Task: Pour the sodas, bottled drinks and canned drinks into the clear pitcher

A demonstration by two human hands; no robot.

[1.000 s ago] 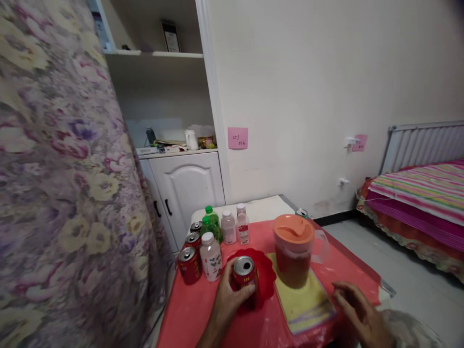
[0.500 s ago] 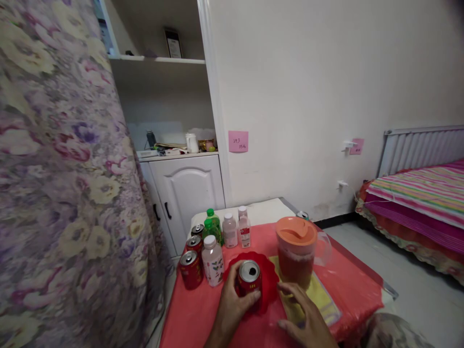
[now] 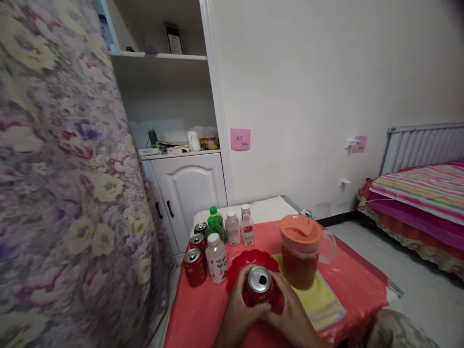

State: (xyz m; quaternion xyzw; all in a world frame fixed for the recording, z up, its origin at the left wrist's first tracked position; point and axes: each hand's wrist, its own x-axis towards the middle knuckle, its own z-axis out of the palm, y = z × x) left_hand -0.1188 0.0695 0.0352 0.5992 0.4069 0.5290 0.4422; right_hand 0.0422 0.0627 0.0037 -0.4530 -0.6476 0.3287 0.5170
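Both my hands are wrapped around one red soda can, its silver top facing up with a dark opening. My left hand grips its left side and my right hand its right side, thumbs meeting in front. Beneath and behind the can is a red scalloped bowl, partly hidden by my hands. To the right, a clear pitcher with an orange lid holds reddish-brown liquid and stands on a yellow cloth.
Left of the bowl stand several red cans, a white-capped bottle, green bottles and two more white-capped bottles. A red cover lies over the table. A floral curtain hangs at left; a bed is at right.
My right hand has come in from beside the cloth and closed on the can's right side. The can, with my left hand on it, has shifted slightly right and nearer to me.
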